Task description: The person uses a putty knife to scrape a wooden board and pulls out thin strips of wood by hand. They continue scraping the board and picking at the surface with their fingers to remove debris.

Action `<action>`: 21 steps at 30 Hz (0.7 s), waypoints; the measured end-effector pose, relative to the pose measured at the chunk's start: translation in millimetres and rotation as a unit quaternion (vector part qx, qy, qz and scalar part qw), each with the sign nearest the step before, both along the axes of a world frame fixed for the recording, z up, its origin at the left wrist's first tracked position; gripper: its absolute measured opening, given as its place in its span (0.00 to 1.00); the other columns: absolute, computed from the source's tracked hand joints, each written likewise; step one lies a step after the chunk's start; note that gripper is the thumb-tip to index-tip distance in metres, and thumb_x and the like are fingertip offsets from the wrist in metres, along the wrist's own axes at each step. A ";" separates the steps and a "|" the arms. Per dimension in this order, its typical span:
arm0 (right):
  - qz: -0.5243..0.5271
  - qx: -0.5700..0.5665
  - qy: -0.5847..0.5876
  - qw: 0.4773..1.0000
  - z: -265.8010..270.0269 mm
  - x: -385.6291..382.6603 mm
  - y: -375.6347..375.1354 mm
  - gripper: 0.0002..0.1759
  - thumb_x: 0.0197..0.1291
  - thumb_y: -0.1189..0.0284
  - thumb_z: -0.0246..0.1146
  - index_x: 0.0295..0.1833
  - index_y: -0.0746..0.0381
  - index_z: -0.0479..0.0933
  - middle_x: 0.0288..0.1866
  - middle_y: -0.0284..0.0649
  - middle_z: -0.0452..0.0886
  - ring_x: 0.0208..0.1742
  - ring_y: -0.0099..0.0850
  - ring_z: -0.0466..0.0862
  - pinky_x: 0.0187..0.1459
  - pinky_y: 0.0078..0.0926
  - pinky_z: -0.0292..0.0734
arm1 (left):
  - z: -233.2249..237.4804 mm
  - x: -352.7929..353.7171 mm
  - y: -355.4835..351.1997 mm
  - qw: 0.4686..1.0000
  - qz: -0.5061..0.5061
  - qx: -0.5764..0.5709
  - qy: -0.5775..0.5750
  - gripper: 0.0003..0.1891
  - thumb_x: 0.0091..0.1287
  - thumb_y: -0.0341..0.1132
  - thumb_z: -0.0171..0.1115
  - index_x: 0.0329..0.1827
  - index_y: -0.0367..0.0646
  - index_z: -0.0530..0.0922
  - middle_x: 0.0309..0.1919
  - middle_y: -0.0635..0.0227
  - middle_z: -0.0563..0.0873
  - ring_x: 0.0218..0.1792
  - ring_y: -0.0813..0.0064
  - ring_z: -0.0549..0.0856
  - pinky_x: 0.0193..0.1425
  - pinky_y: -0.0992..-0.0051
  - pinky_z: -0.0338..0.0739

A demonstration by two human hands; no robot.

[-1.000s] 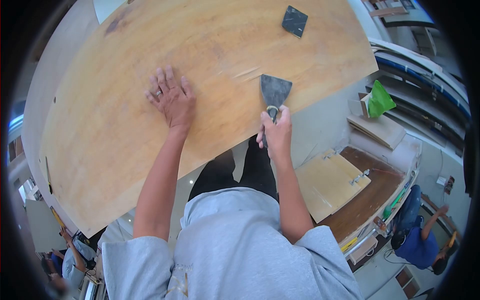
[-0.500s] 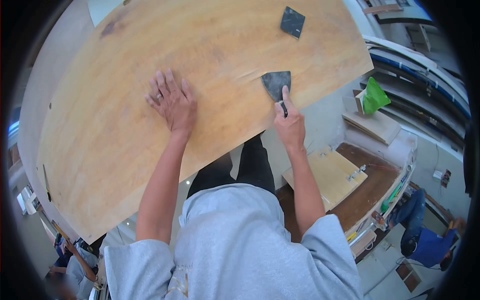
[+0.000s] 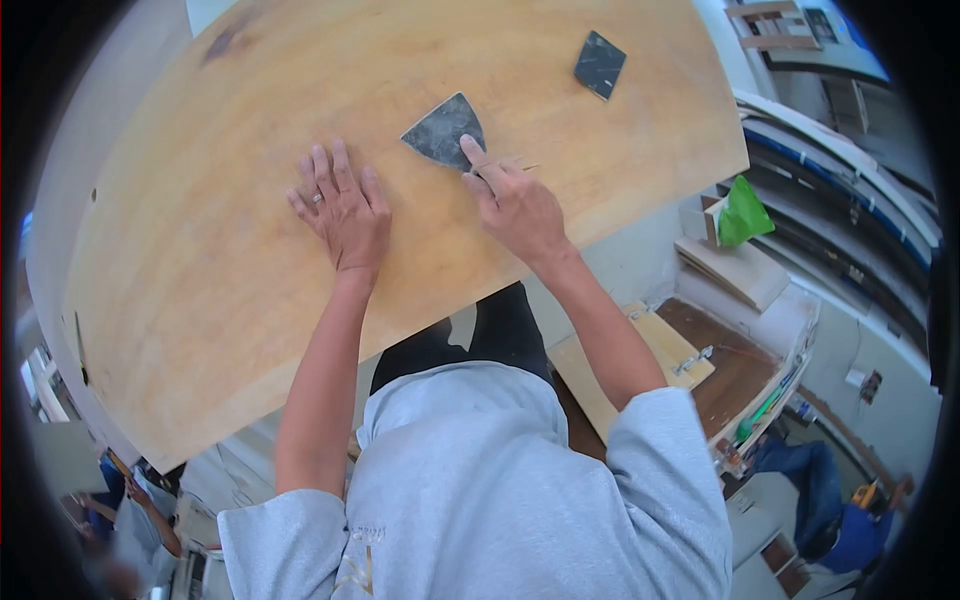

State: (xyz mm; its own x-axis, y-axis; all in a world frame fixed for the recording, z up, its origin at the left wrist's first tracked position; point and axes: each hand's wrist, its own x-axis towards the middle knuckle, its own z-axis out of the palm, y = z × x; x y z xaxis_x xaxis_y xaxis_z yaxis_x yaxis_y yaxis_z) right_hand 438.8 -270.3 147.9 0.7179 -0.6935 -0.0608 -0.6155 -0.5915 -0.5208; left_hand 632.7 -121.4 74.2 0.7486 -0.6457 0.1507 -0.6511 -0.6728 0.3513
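A large wooden panel (image 3: 270, 260) with a curved far side lies in front of me. My left hand (image 3: 348, 218) rests flat on it, fingers spread, a ring on one finger. In my right hand (image 3: 520, 210) is a putty knife (image 3: 442, 132); its wide dark blade is over the panel, right of the left hand, and the index finger presses along the blade. Most of the handle is hidden by the fingers. Farther off, at the upper right of the panel, lies a dark diamond-shaped piece (image 3: 600, 66).
Right of the panel stand a bench with a hinged board (image 3: 660, 350), a green bag (image 3: 744, 212) and stacked sheets (image 3: 850, 190). A co-worker in blue (image 3: 840, 520) is at the lower right, another person (image 3: 145, 530) at the lower left. A thin dark tool (image 3: 81, 348) lies at the left edge.
My right hand has moved left and a little away from me with the putty knife, whose blade has turned toward the upper left. My left hand stays in place on the panel.
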 end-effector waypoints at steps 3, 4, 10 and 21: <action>0.024 -0.001 -0.080 0.997 2.7 -24.5 -7.4 0.31 0.78 0.65 0.67 0.84 0.50 0.75 0.59 0.53 0.91 0.52 0.56 0.93 0.48 0.50 0.89 | 2.3 -1.3 1.9 1.000 0.004 -0.007 0.011 0.31 0.87 0.48 0.52 0.89 0.52 0.68 0.90 0.59 0.66 0.92 0.56 0.57 0.92 0.39 0.39; 0.029 -0.013 -0.115 0.993 2.5 -43.0 -16.1 0.31 0.78 0.66 0.68 0.84 0.51 0.75 0.63 0.53 0.91 0.54 0.56 0.93 0.49 0.49 0.89 | 4.1 0.0 0.1 1.000 0.006 -0.013 0.010 0.30 0.87 0.47 0.53 0.89 0.52 0.69 0.89 0.59 0.67 0.92 0.56 0.58 0.92 0.39 0.40; -0.033 0.066 0.051 0.996 11.2 -167.7 -73.8 0.33 0.76 0.69 0.71 0.84 0.50 0.75 0.63 0.46 0.92 0.54 0.53 0.93 0.49 0.46 0.89 | 8.0 -5.5 -0.5 1.000 0.028 -0.005 -0.011 0.28 0.86 0.45 0.55 0.87 0.56 0.71 0.87 0.62 0.71 0.90 0.58 0.64 0.92 0.42 0.44; 0.270 0.021 0.012 0.963 10.9 -169.6 -129.9 0.34 0.69 0.62 0.78 0.80 0.44 0.81 0.37 0.36 0.86 0.32 0.40 0.86 0.33 0.38 0.82 | 10.8 -9.1 -2.8 0.998 0.038 0.030 -0.042 0.27 0.86 0.44 0.55 0.87 0.57 0.73 0.87 0.66 0.72 0.89 0.62 0.65 0.93 0.50 0.49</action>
State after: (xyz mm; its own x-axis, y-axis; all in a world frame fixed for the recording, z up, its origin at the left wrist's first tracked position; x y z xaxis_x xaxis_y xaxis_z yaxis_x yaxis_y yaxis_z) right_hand 269.1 -400.3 158.8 0.9710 -0.2163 -0.1014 -0.2363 -0.8072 -0.5409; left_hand 623.6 -124.2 85.0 0.7822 -0.5972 0.1772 -0.6226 -0.7399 0.2547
